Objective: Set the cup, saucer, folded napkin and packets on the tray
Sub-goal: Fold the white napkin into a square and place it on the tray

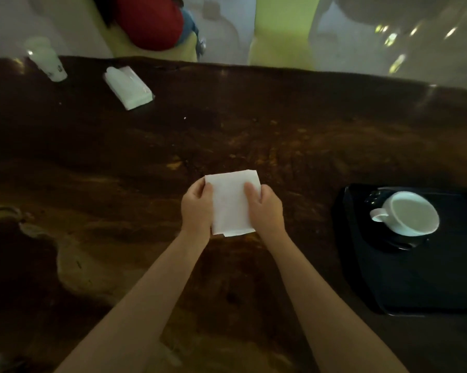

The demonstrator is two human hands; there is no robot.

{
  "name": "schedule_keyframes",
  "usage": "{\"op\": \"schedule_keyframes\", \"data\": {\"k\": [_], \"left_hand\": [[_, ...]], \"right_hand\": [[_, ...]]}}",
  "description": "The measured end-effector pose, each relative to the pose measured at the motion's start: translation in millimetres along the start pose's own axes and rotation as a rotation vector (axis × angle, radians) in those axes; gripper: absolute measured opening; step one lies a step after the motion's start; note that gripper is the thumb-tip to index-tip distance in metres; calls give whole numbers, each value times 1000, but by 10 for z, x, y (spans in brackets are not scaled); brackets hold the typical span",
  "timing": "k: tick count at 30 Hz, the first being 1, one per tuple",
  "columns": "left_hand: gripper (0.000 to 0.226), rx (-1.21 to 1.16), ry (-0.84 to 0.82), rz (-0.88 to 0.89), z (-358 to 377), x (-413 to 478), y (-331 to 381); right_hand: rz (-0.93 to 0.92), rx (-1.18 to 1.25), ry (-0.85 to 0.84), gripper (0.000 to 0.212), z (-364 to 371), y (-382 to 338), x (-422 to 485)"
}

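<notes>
A white folded napkin [231, 203] is held over the middle of the dark wooden table [280, 125]. My left hand [197, 208] grips its left edge and my right hand [266, 208] grips its right edge, thumbs on top. At the right, a black tray [421, 281] lies on the table. On the tray's far part a white cup [410, 218] stands on a dark saucer [399, 242], its handle pointing left. I see no packets that I can tell apart.
A pack of white napkins [128, 87] lies at the far left of the table, with a white plastic cup [47, 63] beyond it. Behind the table's far edge stand yellow-green chairs [280, 41] and a person in red [151, 20].
</notes>
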State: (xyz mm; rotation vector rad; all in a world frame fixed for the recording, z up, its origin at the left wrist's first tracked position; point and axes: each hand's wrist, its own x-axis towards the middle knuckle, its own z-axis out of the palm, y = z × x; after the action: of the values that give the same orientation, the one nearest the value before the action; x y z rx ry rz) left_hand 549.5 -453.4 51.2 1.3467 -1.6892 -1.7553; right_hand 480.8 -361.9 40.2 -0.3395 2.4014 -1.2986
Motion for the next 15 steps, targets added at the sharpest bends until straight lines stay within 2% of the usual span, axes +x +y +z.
{"op": "schedule_keyframes", "data": {"k": [3, 9, 11, 13, 15], "left_hand": [[33, 141, 154, 138, 179, -125, 202], [31, 51, 221, 257, 337, -379, 437], [30, 77, 182, 297, 303, -433, 431], [30, 122, 123, 342, 217, -450, 431], [30, 194, 21, 426, 141, -461, 442]], "right_hand": [[-116, -43, 140, 28, -135, -182, -67], [-227, 129, 255, 33, -360, -278, -175], [-179, 199, 195, 36, -467, -217, -194], [-60, 249, 9, 42, -608, -179, -204], [-17, 221, -133, 41, -713, -193, -220]]}}
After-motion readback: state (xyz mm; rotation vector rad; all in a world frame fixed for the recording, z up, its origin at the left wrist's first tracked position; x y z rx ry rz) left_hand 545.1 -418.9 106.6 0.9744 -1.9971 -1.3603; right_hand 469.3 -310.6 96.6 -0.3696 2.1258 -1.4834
